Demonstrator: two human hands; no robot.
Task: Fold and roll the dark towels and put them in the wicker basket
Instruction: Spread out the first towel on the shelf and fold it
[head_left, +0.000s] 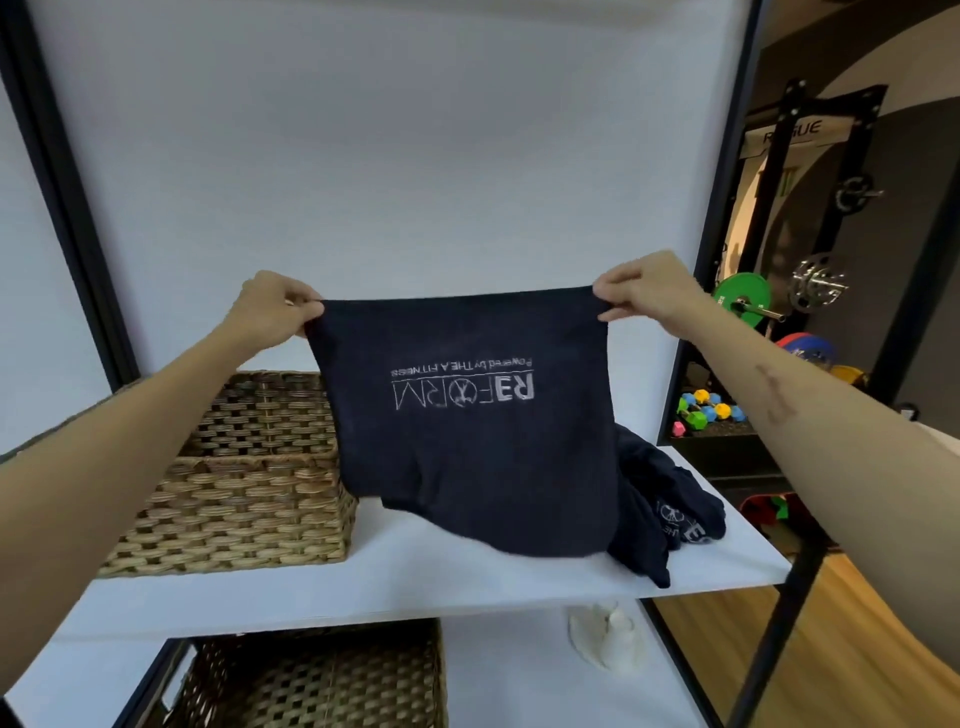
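Fingers (306, 306) of our left hand (270, 312) pinch one upper corner of a dark towel (467, 415); fingers of our right hand (649, 288) pinch the other upper corner. Both hands are clenched on cloth, and the top edge is drawn fairly taut between them.

Item: dark towel, held. It hangs below the fingers with pale printed lettering facing us upside down; its lower edge drapes onto the white shelf (415, 582) beneath.

Item: second dark towel (670, 504), loose. It lies crumpled on the shelf below and slightly inward of our right fingers, partly hidden behind the held one and reaching close to the shelf's front edge.

Item: wicker basket (244, 499). It stands on the shelf below our left fingers, just beside the hanging cloth. We see no rolled towel in it, though part of its inside is hidden.

Item: another wicker basket (311, 680), on the shelf underneath.

Stage, as we judge it: the towel is spread for its first fold; nothing is rolled yet.

Risks, as we judge them:
- A pinch on so little cloth may slip, dropping one corner and skewing the fold.
- The dragging lower edge could catch the crumpled towel and pull it off the shelf.
- Uneven corners at this fold would give a lopsided roll that loosens in the basket.
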